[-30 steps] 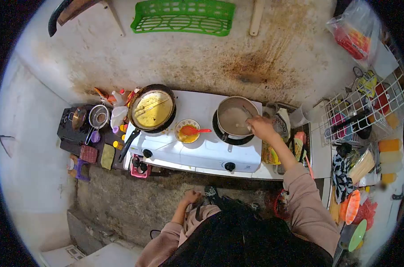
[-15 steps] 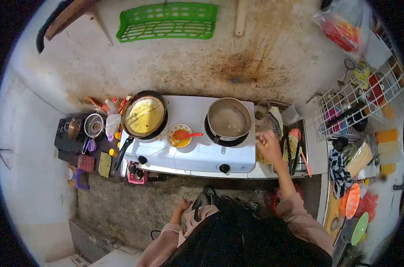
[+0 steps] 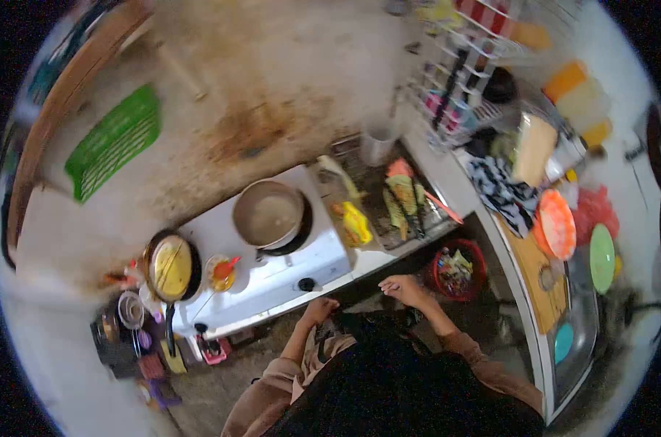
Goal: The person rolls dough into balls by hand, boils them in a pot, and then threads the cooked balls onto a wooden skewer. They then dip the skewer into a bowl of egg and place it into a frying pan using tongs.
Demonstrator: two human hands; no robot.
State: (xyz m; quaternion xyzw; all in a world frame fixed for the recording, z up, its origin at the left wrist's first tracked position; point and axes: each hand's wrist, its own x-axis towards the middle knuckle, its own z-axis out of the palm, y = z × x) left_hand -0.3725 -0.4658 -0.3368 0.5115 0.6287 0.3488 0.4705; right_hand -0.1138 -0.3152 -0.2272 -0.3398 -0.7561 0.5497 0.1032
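My right hand (image 3: 404, 290) hangs in front of the counter edge, left of a red waste basket (image 3: 481, 273). Its fingers are curled together; whether something small is between them I cannot make out. Close to my body, below the front of the white gas stove (image 3: 272, 297), my left hand (image 3: 319, 311) is closed, and its grip is too small to read. On the stove stand a pot (image 3: 270, 211) with cloudy liquid and a frying pan (image 3: 172, 267) with a yellow layer in it. Between them sits a small bowl (image 3: 215, 285) with a red spoon (image 3: 227, 268).
Right of the stove lie a yellow packet (image 3: 356, 223) and a tray (image 3: 439, 218) with utensils. A wire rack (image 3: 447, 95), an orange bowl (image 3: 556, 224) and a green plate (image 3: 602, 258) are farther right. A green basket (image 3: 119, 142) hangs on the wall.
My view has swung right. My right hand has drawn back from the counter beside the stove to the space before its edge. My left hand has come up nearer the stove front.
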